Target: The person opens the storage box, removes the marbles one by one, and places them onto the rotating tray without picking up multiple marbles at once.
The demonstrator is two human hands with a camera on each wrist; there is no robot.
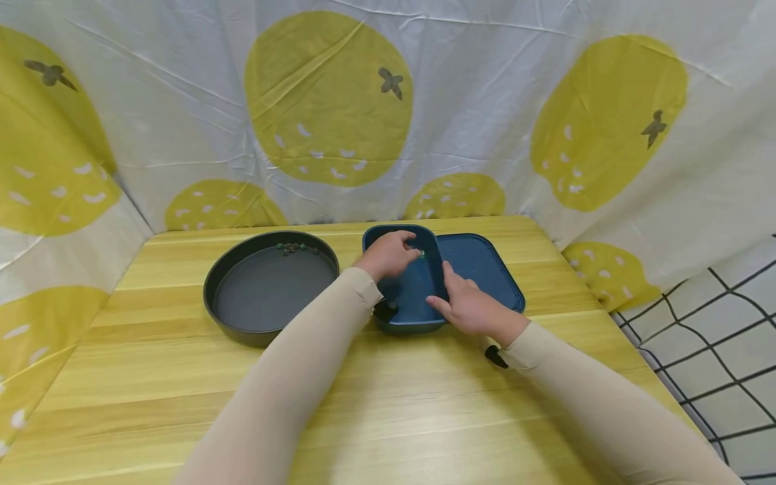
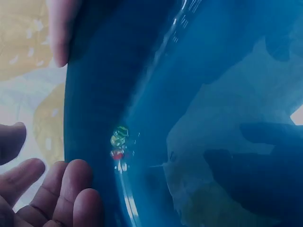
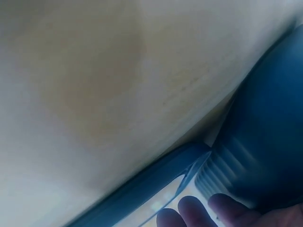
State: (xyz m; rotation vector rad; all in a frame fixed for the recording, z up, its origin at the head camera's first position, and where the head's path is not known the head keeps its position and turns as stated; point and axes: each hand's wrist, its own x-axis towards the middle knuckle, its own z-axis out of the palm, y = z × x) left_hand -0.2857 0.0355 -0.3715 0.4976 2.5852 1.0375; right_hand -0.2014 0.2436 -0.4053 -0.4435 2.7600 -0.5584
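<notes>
Left hand (image 1: 388, 257) hangs loose near beads (image 2: 118, 141) in the box (image 1: 417, 302) the right hand (image 1: 475, 308) grips.

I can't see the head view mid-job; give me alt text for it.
A person's left hand reaches into a blue container near small beads, while the right hand holds the container's right wall. A round dark pan with more beads stands to the left, a flat blue lid to the right.
</notes>
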